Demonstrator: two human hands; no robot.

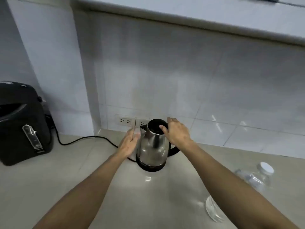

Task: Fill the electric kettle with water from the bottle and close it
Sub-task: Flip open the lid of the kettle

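Observation:
A steel electric kettle [152, 144] stands on its black base [151, 166] in the middle of the counter, spout to the left. Its top is a dark oval, and I cannot tell whether that is a shut lid or the open mouth. My right hand [177, 132] grips the kettle's top at the handle, with the thumb on the dark top and the fingers behind it. My left hand [129, 142] is flat and open beside the spout, holding nothing. A clear plastic bottle [255, 177] with a white cap [265, 167] is at the right.
A black hot-water dispenser [23, 123] stands at the left, and a black cord [85, 139] runs across the counter. Wall sockets [125, 120] sit behind the kettle. A second clear container [212, 210] shows beside my right forearm. A shelf overhangs the tiled wall.

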